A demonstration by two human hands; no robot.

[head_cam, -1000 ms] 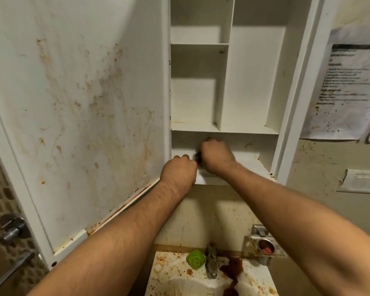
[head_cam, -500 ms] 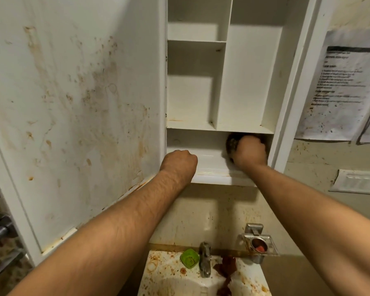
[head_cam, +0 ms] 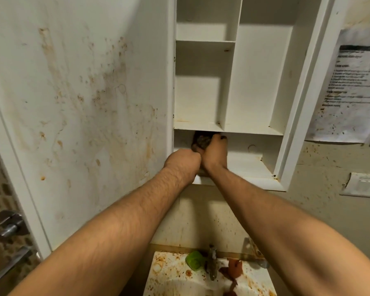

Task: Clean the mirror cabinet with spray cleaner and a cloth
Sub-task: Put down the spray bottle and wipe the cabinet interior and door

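Observation:
The white mirror cabinet [head_cam: 263,82] hangs open above the sink, its shelves bare. Its open door [head_cam: 83,99] swings left and is streaked with brown stains. Inside the lowest compartment my right hand [head_cam: 214,150] presses a dark cloth [head_cam: 202,141] against the back wall near the left end. My left hand [head_cam: 183,165] is curled into a fist at the cabinet's bottom front edge, right beside my right hand; whether it grips the edge is hidden. No spray bottle is in view.
Below, a stained sink [head_cam: 173,272] carries a tap [head_cam: 212,263], a green cup [head_cam: 193,260] and a reddish rag [head_cam: 233,270]. A spotted paper notice [head_cam: 350,88] hangs on the right wall above a switch plate [head_cam: 365,184]. A door handle [head_cam: 11,227] shows at far left.
My right hand swept the cloth from the compartment's left to its right end and has now come back to the left end. My left hand stayed at the bottom edge.

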